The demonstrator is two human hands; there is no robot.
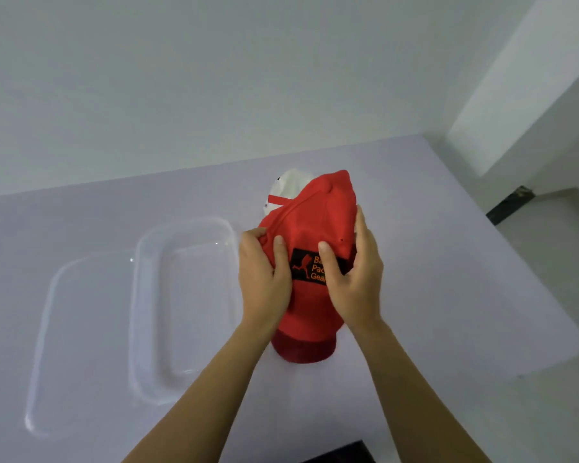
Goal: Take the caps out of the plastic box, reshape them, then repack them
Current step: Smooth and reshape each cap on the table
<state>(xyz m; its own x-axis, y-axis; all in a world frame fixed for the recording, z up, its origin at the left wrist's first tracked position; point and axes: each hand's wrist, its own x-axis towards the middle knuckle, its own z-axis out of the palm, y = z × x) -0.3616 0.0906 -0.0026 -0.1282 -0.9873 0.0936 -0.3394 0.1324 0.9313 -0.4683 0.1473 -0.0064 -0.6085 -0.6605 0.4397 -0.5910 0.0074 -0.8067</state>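
Observation:
A red cap (318, 215) with a black patch and orange lettering is held over the table, its darker red brim pointing toward me. My left hand (264, 275) grips its left side, thumb on the crown. My right hand (355, 272) grips the right side, thumb pressed on the patch. Behind the red cap lies a white cap (291, 187) with a red stripe, mostly hidden. The clear plastic box (184, 305) stands empty on the table just left of my hands.
The box's clear lid (81, 345) lies flat to the left of the box. The pale table (448, 279) ends at a right edge near the wall corner. A dark object (341, 454) shows at the bottom edge.

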